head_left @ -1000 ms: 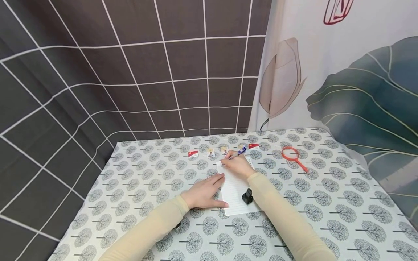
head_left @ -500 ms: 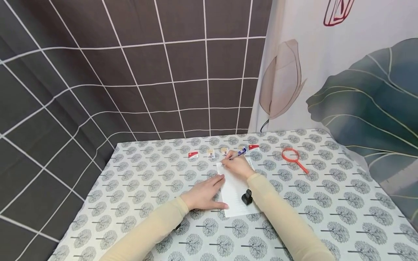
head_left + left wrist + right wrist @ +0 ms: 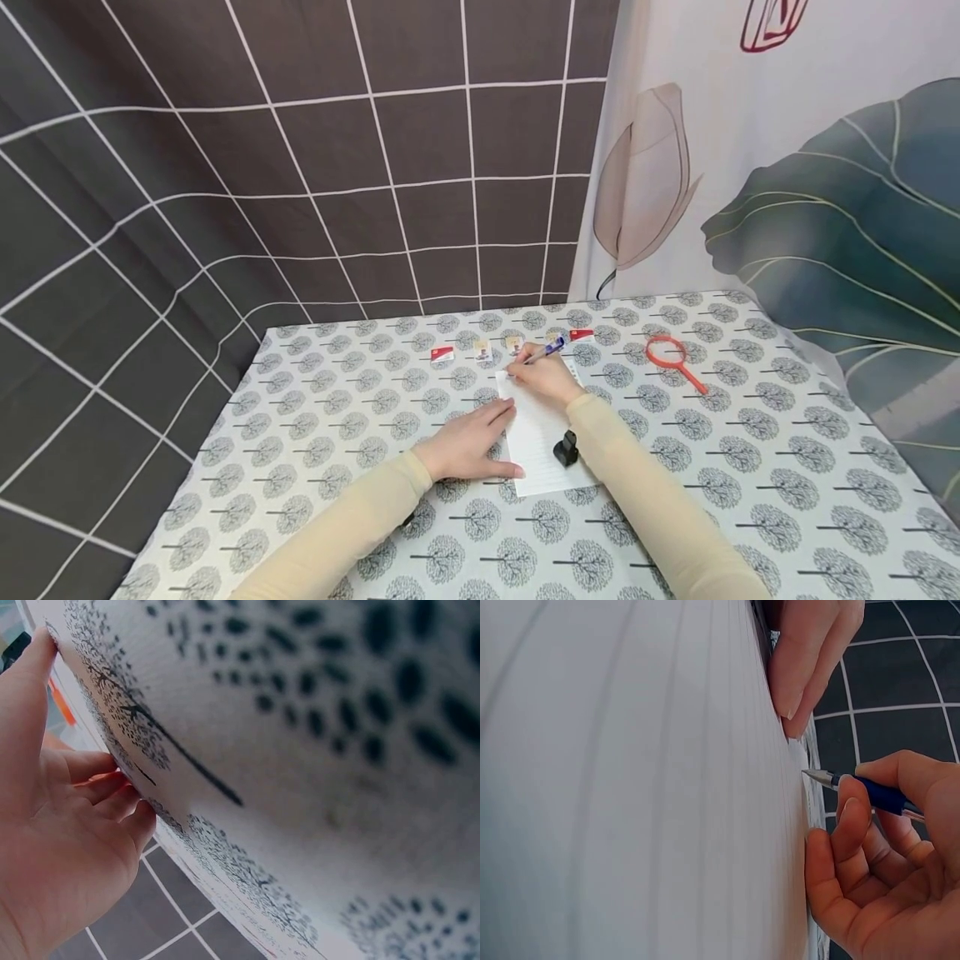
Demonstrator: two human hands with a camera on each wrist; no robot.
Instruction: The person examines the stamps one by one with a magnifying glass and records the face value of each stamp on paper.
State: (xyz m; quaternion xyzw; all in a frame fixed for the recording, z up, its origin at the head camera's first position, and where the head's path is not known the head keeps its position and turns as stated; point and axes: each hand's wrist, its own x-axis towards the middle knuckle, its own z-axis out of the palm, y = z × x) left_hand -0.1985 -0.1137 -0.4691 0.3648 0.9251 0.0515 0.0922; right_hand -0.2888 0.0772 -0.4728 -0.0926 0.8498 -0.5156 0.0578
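A lined white sheet of paper (image 3: 536, 442) lies on the patterned tablecloth. My right hand (image 3: 546, 377) pinches a blue pen (image 3: 551, 346) over the upper part of the sheet. In the right wrist view, the pen (image 3: 881, 793) has its metal tip at the paper (image 3: 705, 780), with curled fingers round the grip. My left hand (image 3: 468, 443) lies flat with spread fingers, its fingertips and thumb on the sheet's left edge. The left wrist view shows that hand (image 3: 75, 832) with its palm toward the camera, fingers against the cloth.
A red magnifying glass (image 3: 667, 352) lies to the right. Behind the paper stand several small cards in a row, among them a red-and-white card (image 3: 442, 354) and a picture card (image 3: 483, 350). A black wrist device (image 3: 566, 448) sits at my right sleeve. A dark gridded curtain (image 3: 390, 208) hangs behind.
The head view has shifted very slightly. Both hands, the pen and the paper stay in nearly the same places.
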